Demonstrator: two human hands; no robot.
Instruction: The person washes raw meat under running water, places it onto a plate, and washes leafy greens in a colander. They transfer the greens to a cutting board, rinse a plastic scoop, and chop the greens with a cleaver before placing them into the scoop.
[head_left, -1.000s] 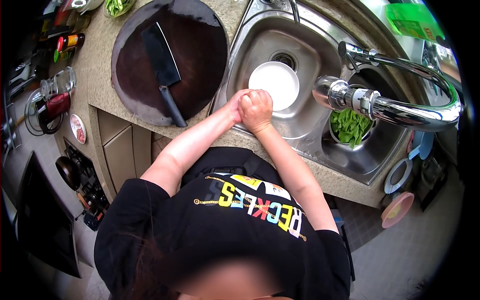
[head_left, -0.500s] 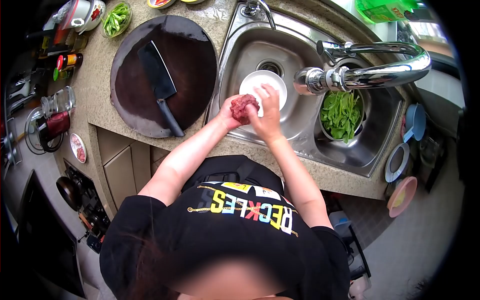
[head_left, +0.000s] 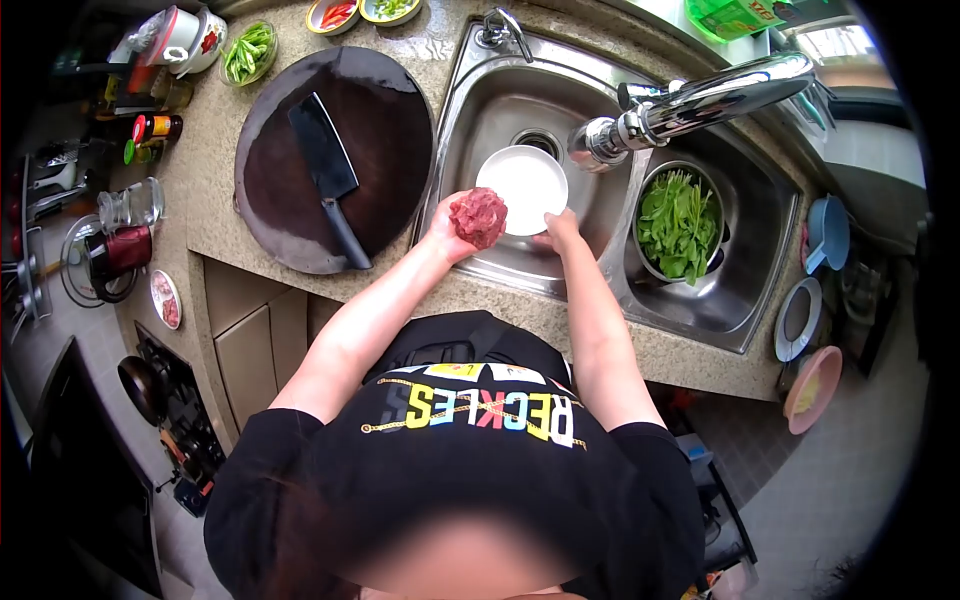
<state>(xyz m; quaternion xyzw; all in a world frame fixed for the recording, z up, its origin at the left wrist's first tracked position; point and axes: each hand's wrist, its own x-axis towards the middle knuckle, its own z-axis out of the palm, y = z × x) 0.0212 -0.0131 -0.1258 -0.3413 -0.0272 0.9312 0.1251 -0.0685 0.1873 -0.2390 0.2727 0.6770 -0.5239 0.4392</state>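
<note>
A lump of raw red meat (head_left: 478,218) rests in my left hand (head_left: 446,232), whose fingers are mostly hidden under it, at the near left edge of the sink. Just right of it is a round white plate (head_left: 523,190) inside the left basin. My right hand (head_left: 557,229) grips the near right rim of this plate, thumb on the rim and the other fingers largely hidden below. Left of the sink, a black cleaver (head_left: 323,150) lies on a round dark chopping board (head_left: 393,170).
A chrome faucet (head_left: 690,103) reaches over the sink (head_left: 590,225). Leafy greens (head_left: 678,225) fill a pot in the right basin. Small bowls of cut red (head_left: 333,14) and green vegetables stand behind the board. A small plate of meat (head_left: 165,299) sits at the left.
My clasped hands have parted, showing the meat in my left hand. My right hand has moved from the meat to the plate's rim. The view has shifted slightly.
</note>
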